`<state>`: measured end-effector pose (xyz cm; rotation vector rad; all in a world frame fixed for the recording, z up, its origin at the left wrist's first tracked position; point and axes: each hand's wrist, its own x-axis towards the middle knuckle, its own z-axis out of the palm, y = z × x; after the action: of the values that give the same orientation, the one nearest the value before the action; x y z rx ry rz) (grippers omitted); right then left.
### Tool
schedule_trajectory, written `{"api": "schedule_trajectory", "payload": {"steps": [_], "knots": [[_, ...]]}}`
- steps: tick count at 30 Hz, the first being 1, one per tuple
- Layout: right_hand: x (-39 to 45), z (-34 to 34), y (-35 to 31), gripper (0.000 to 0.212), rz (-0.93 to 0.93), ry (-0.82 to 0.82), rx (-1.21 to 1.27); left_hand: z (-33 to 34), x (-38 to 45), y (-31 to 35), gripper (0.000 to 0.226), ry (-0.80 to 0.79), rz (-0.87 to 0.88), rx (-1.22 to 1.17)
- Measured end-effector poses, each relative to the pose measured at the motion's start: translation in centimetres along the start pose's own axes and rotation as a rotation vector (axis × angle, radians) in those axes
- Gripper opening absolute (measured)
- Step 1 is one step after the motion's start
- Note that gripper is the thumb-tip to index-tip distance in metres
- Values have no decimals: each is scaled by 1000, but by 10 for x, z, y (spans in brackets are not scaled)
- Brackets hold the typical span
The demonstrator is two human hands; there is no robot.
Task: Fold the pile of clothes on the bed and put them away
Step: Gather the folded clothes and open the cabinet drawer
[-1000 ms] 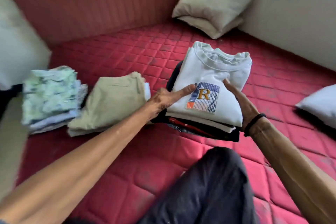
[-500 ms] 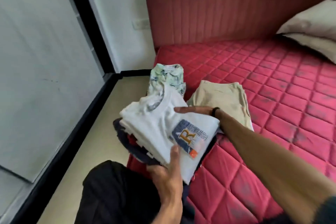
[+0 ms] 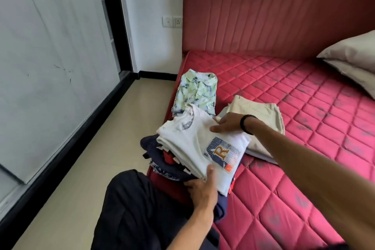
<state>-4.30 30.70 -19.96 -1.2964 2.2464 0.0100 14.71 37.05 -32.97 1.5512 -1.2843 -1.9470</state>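
Thumb of the left hand lies on top of the stack of folded clothes at its near edge, with the fingers tucked beneath the dark bottom layers, so that hand grips the stack from below. The right hand rests flat on the far side of the white T-shirt that tops the stack, fingers straight, pressing down rather than closing round anything; a black band sits on that wrist. Between the two hands the stack appears raised off the bed at its near corner, tilted a little and overhanging the person's dark-trousered knee, though how much of it is clear of the mattress cannot be told.

Just behind it on the mattress lie a folded floral shirt and a folded beige garment, the latter partly under the right forearm. A pillow sits at the far right, by the red headboard. To the left stands a pale panel in a black frame, perhaps a wardrobe door.

Folding looks finished; the step in hand seems to be carrying the first stack away. The next move calls for keeping top and bottom clamped together so the loose layers do not slide, then turning towards wherever the clothes are stored.
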Motion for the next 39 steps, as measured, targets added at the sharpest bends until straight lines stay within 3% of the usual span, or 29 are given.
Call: {"api": "schedule_trajectory", "payload": {"steps": [3,6,8,11,16,20,23,29,36,39], "knots": [[-31,-6,-3,46,-43,207,-64,-28,-12,6,122,-159,-132,173],[-62,-2,-12,41,-100,301,-83,-68,-33,53,68,-443,-217,849],[-75,3,-22,36,-140,346,-61,-75,-49,112,55,-306,15,1236],[-91,9,-39,32,-230,389,-82,-68,-66,199,31,-118,519,1414],[-109,-17,-93,26,-327,476,-161,-76,-96,249,46,73,815,1657],[-120,-19,-171,26,-462,524,-208,-139,-115,241,35,369,844,1499],[-131,-6,-222,25,-572,462,-284,-189,-127,223,34,480,784,1414],[-143,27,-292,24,-665,428,-359,-264,-156,202,24,529,677,1392],[-144,64,-366,22,-730,385,-390,-348,-159,188,29,512,635,1348],[-124,82,-400,6,-705,389,-381,-386,-142,182,29,504,602,1305]]}}
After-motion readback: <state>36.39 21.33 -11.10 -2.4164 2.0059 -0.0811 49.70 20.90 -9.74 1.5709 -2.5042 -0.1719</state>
